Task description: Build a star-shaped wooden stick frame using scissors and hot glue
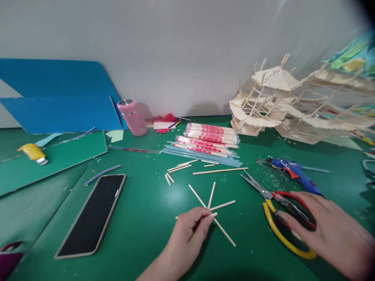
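My left hand [187, 230] pinches a thin wooden stick [213, 214] at the point where several sticks cross [211, 199] on the green table [146, 210]. My right hand [331, 230] lies flat over the handles of a pair of scissors [275, 218] with red and yellow grips, its fingers spread on top of them. The scissor blades [253, 182] point up and to the left. A blue hot glue gun [295, 173] rests just beyond the scissors.
Wrapped chopstick packs [211, 136] and blue strips lie mid-table, loose stick pieces [181, 167] before them. A phone [93, 212] lies at the left, a pink bottle [132, 117] and blue boards [58, 97] behind. A stick-built model [293, 105] stands at the right.
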`<state>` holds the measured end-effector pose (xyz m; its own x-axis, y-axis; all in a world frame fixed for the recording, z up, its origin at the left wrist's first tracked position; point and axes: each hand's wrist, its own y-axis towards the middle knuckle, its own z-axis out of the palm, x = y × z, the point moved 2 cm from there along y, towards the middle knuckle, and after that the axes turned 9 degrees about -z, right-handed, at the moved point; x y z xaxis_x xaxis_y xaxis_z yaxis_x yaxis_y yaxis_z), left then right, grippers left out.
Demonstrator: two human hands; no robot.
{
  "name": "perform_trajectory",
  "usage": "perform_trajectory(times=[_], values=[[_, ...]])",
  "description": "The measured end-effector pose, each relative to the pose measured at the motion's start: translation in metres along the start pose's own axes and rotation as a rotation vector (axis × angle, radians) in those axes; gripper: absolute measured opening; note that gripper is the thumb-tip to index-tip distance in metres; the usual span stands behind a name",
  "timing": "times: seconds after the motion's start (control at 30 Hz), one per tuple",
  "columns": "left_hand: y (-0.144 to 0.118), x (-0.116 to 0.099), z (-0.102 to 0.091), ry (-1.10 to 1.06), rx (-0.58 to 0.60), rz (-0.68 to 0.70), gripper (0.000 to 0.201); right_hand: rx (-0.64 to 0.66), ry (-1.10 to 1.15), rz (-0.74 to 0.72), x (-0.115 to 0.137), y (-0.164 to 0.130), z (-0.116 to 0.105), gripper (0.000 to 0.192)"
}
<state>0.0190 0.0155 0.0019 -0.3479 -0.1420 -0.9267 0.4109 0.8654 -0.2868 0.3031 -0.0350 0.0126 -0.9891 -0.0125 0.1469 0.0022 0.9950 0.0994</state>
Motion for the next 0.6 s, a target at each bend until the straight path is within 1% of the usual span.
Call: perform_trajectory(times=[0.03, 0.07, 0.1, 0.13, 0.2, 0.27, 0.37, 0.47, 0.53, 0.6], values=[[-0.001, -0.001, 0.001, 0.057, 0.003, 0.045, 0.025, -0.038, 0.067, -0.008, 0.014, 0.002, -0.007, 0.039], [-0.002, -0.001, 0.002, 0.11, 0.009, 0.096, 0.024, -0.071, 0.186, -0.033, 0.031, 0.004, -0.012, 0.032], [-0.003, -0.001, 0.004, 0.163, 0.013, 0.151, 0.023, -0.043, 0.331, -0.07, 0.051, 0.006, -0.015, 0.025], [-0.004, -0.001, 0.005, 0.219, 0.014, 0.208, 0.022, 0.038, 0.466, -0.133, 0.07, 0.009, -0.015, 0.022], [-0.007, -0.001, 0.006, 0.329, 0.006, 0.311, 0.019, 0.237, 0.64, -0.171, 0.104, 0.013, -0.01, 0.018], [-0.009, -0.001, 0.007, 0.421, 0.001, 0.397, 0.017, 0.328, 0.729, -0.183, 0.124, 0.015, -0.002, 0.022], [-0.011, -0.003, 0.009, 0.539, -0.007, 0.518, 0.018, 0.36, 0.788, -0.218, 0.134, 0.015, 0.008, 0.028], [-0.011, -0.007, 0.012, 0.69, -0.078, 0.675, 0.023, 0.359, 0.855, -0.261, 0.134, 0.012, 0.008, 0.03], [-0.012, -0.01, 0.015, 0.756, -0.145, 0.772, 0.029, 0.31, 0.915, -0.257, 0.133, 0.008, 0.004, 0.033], [-0.015, -0.011, 0.017, 0.785, -0.187, 0.853, 0.033, 0.229, 0.988, -0.214, 0.133, 0.004, 0.0, 0.038]])
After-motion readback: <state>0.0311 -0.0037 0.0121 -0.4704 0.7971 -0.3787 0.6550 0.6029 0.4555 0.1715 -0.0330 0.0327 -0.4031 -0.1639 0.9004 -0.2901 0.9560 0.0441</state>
